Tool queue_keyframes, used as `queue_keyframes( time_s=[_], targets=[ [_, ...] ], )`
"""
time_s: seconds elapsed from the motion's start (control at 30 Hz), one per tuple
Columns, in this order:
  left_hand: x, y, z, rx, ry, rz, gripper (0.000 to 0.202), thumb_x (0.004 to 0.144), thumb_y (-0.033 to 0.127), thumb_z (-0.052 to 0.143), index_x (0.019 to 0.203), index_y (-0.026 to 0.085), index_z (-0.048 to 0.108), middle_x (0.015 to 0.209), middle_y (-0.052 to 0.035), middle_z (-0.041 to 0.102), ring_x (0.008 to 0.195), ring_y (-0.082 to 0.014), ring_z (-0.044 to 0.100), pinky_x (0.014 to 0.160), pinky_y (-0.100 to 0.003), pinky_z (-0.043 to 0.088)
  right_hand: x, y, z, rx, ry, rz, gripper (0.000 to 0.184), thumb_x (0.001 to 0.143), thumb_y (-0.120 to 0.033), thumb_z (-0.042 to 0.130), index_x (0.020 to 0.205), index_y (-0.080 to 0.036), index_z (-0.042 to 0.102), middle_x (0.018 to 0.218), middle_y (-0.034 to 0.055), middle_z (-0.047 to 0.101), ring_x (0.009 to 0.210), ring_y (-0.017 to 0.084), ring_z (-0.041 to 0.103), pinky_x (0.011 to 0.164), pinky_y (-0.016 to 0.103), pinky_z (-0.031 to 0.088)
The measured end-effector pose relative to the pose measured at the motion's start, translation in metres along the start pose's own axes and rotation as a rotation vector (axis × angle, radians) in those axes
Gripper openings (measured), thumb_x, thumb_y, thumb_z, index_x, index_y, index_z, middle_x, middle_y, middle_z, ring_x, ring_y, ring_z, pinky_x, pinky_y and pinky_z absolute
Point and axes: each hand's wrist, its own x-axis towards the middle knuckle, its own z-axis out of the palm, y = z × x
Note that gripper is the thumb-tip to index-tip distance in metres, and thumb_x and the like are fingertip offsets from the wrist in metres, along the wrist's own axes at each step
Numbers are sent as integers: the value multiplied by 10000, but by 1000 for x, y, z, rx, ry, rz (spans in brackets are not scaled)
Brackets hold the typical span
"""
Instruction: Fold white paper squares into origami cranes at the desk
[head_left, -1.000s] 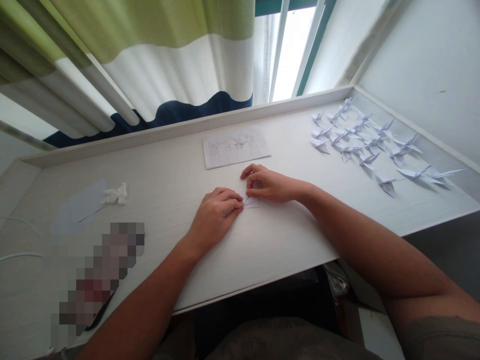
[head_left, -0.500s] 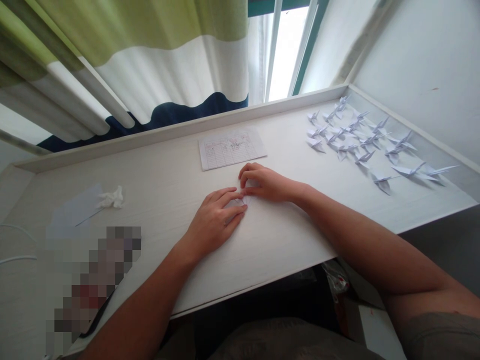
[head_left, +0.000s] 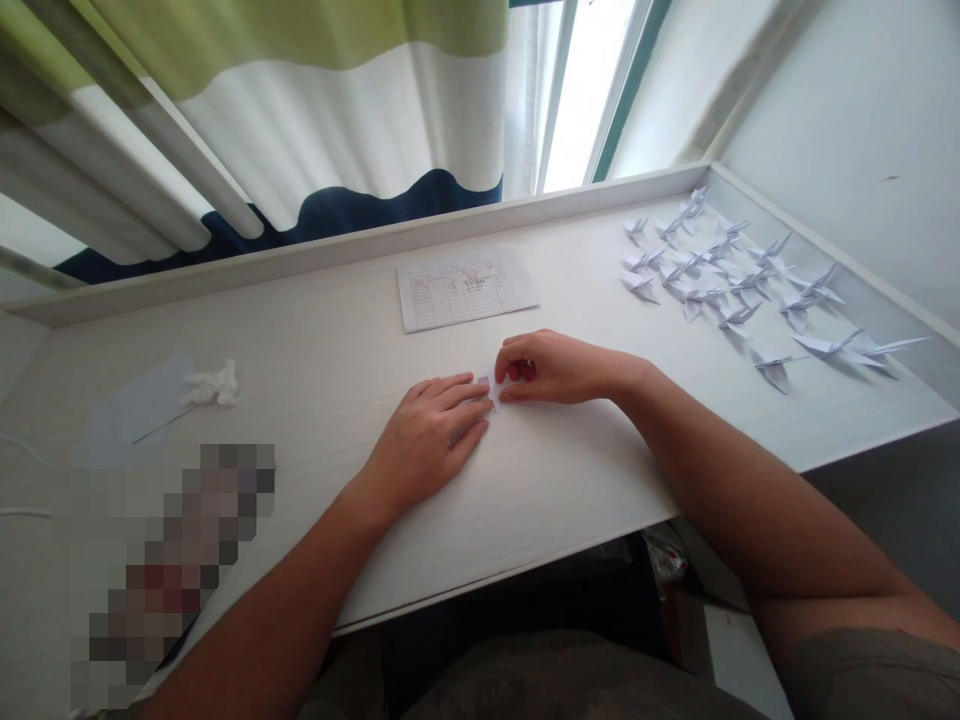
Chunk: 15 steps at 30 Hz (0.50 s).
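Folded paper (head_left: 487, 390) | light, soft; take by its edges | your left hand (head_left: 427, 435) open flat, fingertips touching it | right hand (head_left: 551, 367) curled, pinching it

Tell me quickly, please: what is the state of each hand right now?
Left hand: open and flat, fingertips touching the folded paper.
Right hand: closed, fingers curled, holding the folded paper.

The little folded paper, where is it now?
In the head view, the small folded paper lies on the white desk between the left hand and right hand, below the ruled sheet.
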Motion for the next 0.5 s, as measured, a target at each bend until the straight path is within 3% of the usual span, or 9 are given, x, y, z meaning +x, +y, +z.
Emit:
queue_keyframes(
  time_s=[0.5],
  targets=[
    [-1, 1, -5, 92, -21, 103, 228, 1048, 259, 615, 1152, 243, 817, 1395, -113, 748, 1356, -350, 669, 1084, -567, 566, 3, 0, 5, 23, 14, 44, 127, 866, -281, 765, 935, -179, 733, 798, 6, 641, 713, 153, 557, 665, 287, 398]
  ],
)
